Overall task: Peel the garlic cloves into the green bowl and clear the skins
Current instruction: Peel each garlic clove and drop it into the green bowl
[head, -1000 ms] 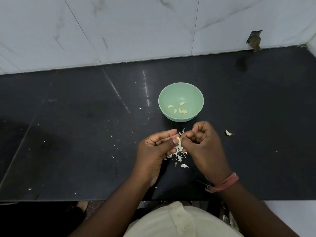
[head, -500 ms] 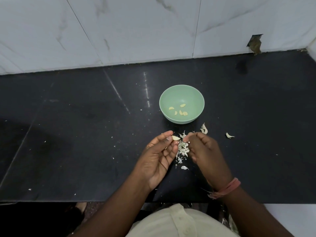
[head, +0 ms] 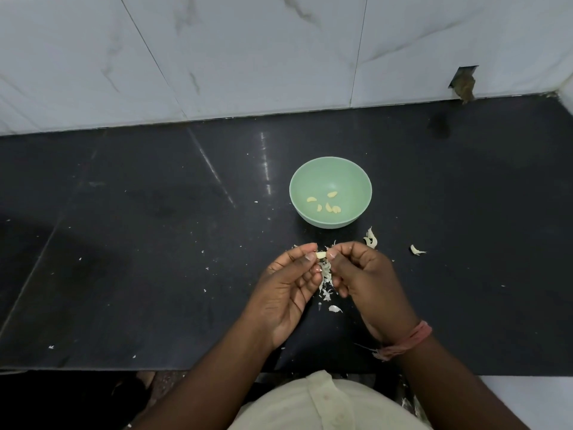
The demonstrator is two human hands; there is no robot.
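A pale green bowl [head: 330, 181] stands on the black counter with several peeled garlic cloves [head: 328, 204] in its bottom. Just in front of it, my left hand [head: 288, 283] pinches a small pale garlic clove [head: 321, 255] between thumb and forefinger. My right hand [head: 369, 280] meets it from the right, its fingertips pinching the clove's other end. A heap of white garlic skins [head: 327, 282] lies on the counter below and between the two hands, partly hidden by them.
Loose skin pieces lie right of the hands, one curl [head: 370, 238] near the bowl and another [head: 415, 250] further right. Small white flecks dot the black counter [head: 155, 243]. A white tiled wall [head: 248, 57] runs behind; the counter's front edge is near my body.
The hands parted half a second ago, leaving the clove in my left fingers. Now my right fingertips are back on the clove. A skin curl has appeared right of the bowl.
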